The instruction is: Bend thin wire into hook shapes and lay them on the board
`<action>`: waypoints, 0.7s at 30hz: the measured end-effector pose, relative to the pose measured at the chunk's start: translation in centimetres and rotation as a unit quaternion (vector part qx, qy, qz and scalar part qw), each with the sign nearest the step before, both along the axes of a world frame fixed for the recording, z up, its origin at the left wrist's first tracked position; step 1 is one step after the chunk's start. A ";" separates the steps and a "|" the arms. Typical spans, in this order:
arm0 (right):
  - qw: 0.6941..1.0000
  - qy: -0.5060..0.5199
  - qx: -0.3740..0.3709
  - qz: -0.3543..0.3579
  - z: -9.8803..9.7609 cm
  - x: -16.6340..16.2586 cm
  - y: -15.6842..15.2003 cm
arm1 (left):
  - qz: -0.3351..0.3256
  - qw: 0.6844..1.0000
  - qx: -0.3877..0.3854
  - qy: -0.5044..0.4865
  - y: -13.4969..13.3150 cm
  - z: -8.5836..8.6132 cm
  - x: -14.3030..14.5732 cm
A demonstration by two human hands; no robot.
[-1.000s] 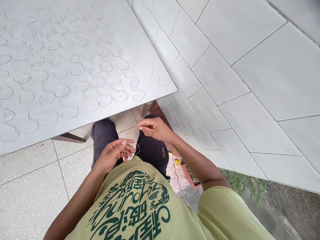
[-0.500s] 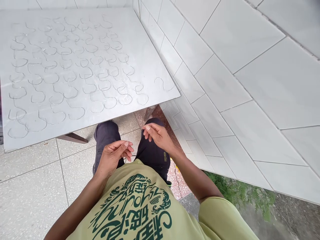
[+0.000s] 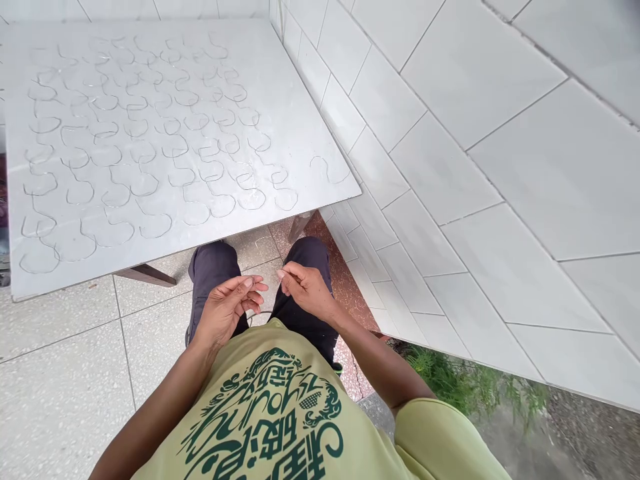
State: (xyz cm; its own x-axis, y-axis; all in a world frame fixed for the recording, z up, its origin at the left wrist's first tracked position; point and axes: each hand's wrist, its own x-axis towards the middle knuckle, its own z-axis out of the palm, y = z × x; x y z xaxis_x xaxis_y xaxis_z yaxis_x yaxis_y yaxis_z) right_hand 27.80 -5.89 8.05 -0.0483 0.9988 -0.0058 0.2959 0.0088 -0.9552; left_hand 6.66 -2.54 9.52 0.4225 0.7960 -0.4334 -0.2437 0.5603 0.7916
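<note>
My left hand (image 3: pixel 227 303) is over my lap, thumb and fingertips pinched together on a thin wire that barely shows. Close to its right, my right hand (image 3: pixel 307 288) also pinches, its fingertips pointing at the left ones across a small gap. A faint bent line of wire (image 3: pixel 261 241) shows just above the hands against the floor. On the white table (image 3: pixel 300 120) ahead lie several rows of thin S-shaped wire pieces (image 3: pixel 219 205). One separate wire piece (image 3: pixel 336 175) rests near the table's right corner.
A white tiled wall (image 3: pixel 430 167) runs along the right side, close to my right arm. The table's near edge is just beyond my knees, with a table leg (image 3: pixel 147 274) under it. Pale speckled floor tiles (image 3: pixel 65 360) lie at left; green plants (image 3: pixel 450 377) grow at lower right.
My right hand has come down and left, nearer to my left hand, and its fingers now pinch. My left hand has hardly moved. The view has shifted slightly.
</note>
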 end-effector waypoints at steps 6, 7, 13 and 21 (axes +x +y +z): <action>0.995 -0.090 0.045 0.016 1.1 1.5 1.2 | 0.028 0.988 0.091 0.118 0.1 -1.3 -1.0; 0.994 -0.095 0.047 0.016 1.3 1.8 1.5 | 0.034 0.982 0.108 0.150 0.1 -1.6 -1.5; 0.992 -0.114 0.051 0.018 2.8 4.1 3.6 | 0.083 0.928 0.185 0.312 0.6 -3.9 -4.6; 0.995 -0.088 0.036 0.011 4.1 5.5 6.2 | 0.097 0.850 0.267 0.443 0.8 -6.8 -7.4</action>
